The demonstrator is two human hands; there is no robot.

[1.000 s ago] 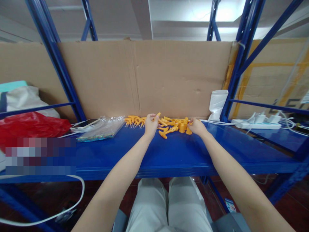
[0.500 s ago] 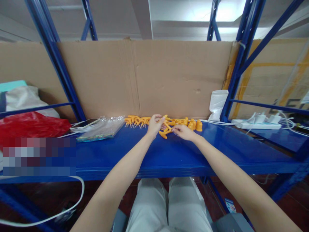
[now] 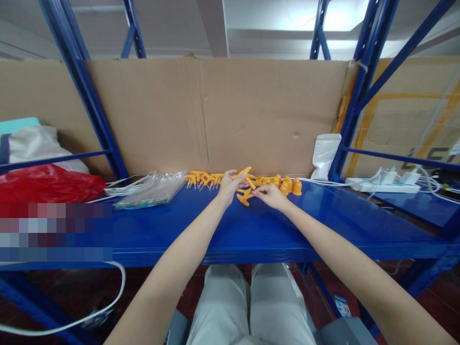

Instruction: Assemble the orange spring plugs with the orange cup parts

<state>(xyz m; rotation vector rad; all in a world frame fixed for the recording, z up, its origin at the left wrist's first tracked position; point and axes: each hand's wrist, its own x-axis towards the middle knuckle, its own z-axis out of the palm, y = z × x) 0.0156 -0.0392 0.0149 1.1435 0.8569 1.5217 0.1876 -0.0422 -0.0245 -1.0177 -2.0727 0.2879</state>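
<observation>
My left hand (image 3: 228,188) holds an orange corkscrew (image 3: 246,171) by its handle, with the shaft slanting down to the right. At the shaft's lower end, the fingertips of my right hand (image 3: 272,196) are pinched; the metal spiral is mostly hidden there. Just below, more orange corkscrews (image 3: 244,199) lie on the blue shelf. Left of my hands stands a row of orange corkscrews (image 3: 204,179) with their silver spirals pointing toward me. Several orange hollow pieces (image 3: 296,187) are grouped behind and to the right of my right hand.
A clear plastic bag of flat items (image 3: 153,191) lies left on the blue shelf (image 3: 273,232). Cardboard (image 3: 251,115) backs it. To the right are a white pouch (image 3: 325,155) and a power strip (image 3: 384,184) with plugs and cables. A red bag (image 3: 53,187) sits far left.
The corkscrew in my left hand has tipped and risen slightly, its handle now higher above the fingers. My right hand has shifted a little left along with its lower end.
</observation>
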